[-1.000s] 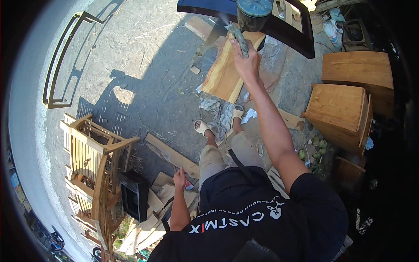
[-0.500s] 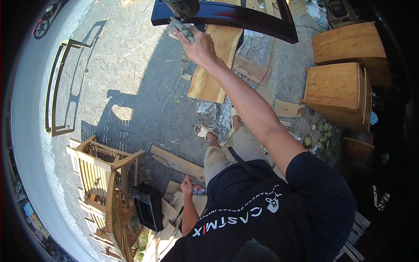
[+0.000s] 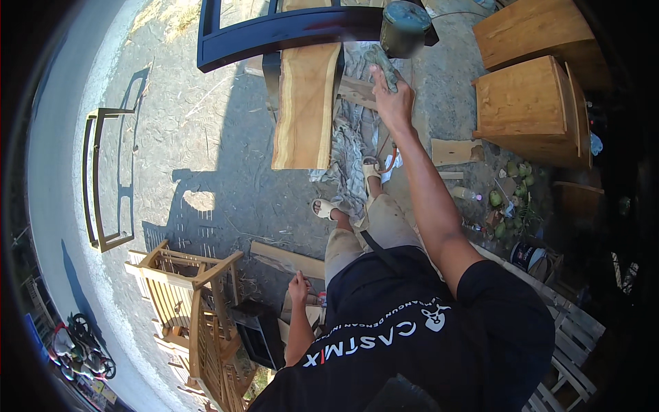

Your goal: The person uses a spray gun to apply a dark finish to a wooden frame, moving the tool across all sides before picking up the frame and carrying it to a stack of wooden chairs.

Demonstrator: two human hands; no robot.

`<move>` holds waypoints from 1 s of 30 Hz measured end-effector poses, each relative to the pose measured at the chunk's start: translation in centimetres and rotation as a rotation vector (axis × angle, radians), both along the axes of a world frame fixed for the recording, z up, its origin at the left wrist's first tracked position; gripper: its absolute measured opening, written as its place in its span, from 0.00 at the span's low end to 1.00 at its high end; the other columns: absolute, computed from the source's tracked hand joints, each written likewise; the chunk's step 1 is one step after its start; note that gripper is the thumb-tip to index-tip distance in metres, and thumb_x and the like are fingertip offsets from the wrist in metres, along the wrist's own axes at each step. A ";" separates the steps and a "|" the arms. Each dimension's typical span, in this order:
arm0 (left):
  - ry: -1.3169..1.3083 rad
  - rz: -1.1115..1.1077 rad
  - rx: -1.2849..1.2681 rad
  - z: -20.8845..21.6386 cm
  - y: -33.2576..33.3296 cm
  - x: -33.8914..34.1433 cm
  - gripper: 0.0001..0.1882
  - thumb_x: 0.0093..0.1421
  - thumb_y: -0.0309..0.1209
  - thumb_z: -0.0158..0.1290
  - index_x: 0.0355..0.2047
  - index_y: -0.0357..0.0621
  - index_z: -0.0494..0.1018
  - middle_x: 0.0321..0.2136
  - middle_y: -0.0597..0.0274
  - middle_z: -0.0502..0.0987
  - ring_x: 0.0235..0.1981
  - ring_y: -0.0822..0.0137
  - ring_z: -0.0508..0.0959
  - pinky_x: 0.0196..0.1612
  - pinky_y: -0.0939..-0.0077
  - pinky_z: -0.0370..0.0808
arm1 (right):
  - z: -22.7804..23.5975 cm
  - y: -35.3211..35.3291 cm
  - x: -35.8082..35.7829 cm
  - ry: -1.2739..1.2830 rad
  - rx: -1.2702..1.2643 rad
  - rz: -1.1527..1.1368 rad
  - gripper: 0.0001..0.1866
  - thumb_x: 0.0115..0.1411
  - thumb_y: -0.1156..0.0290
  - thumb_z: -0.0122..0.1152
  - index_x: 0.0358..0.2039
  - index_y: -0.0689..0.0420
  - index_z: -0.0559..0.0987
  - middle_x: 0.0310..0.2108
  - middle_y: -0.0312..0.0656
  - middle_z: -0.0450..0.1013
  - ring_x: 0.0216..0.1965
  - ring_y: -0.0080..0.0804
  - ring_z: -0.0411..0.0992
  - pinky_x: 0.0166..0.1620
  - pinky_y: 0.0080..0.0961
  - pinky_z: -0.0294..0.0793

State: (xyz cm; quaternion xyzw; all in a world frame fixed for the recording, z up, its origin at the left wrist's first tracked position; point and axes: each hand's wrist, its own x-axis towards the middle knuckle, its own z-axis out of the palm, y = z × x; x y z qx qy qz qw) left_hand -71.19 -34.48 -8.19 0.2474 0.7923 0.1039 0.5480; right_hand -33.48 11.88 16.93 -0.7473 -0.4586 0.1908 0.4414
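right hand (image 3: 392, 103) stretched out, fingers wrapped around a crumpled grey-green rag (image 3: 382, 63) just below the dark paint can (image 3: 405, 26); probably soft, light, best bunched in the palm. left hand (image 3: 298, 287) hanging low, fingers loosely open, empty.

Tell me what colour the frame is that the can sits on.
Dark navy blue, glossy. The frame shows best in the head view, with the can on its right end.

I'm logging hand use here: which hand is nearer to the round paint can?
Right. The right hand, gripping a greyish cloth, reaches up just below the paint can. The left hand hangs low by the person's side, far from it.
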 end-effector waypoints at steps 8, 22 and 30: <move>-0.003 -0.069 -0.005 1.4 3.1 1.6 0.31 0.73 0.52 0.46 0.32 0.34 0.80 0.16 0.57 0.78 0.18 0.69 0.79 0.24 0.73 0.77 | 2.5 -1.7 8.1 -0.163 -0.102 -0.164 0.30 0.66 0.44 0.61 0.47 0.62 0.82 0.35 0.66 0.80 0.43 0.65 0.79 0.47 0.48 0.76; 0.052 -0.071 0.035 3.0 8.6 9.8 0.32 0.72 0.55 0.45 0.31 0.36 0.81 0.16 0.55 0.79 0.20 0.67 0.81 0.28 0.70 0.77 | 1.6 5.7 6.3 0.076 -0.030 0.359 0.27 0.67 0.45 0.62 0.45 0.60 0.84 0.24 0.47 0.79 0.27 0.35 0.78 0.36 0.35 0.76; 0.025 -0.082 -0.033 4.5 9.3 12.5 0.32 0.72 0.55 0.45 0.32 0.35 0.81 0.17 0.56 0.78 0.19 0.69 0.79 0.24 0.73 0.74 | 2.3 3.0 11.0 0.074 0.028 0.254 0.26 0.67 0.48 0.62 0.46 0.61 0.83 0.29 0.58 0.80 0.33 0.53 0.81 0.39 0.40 0.77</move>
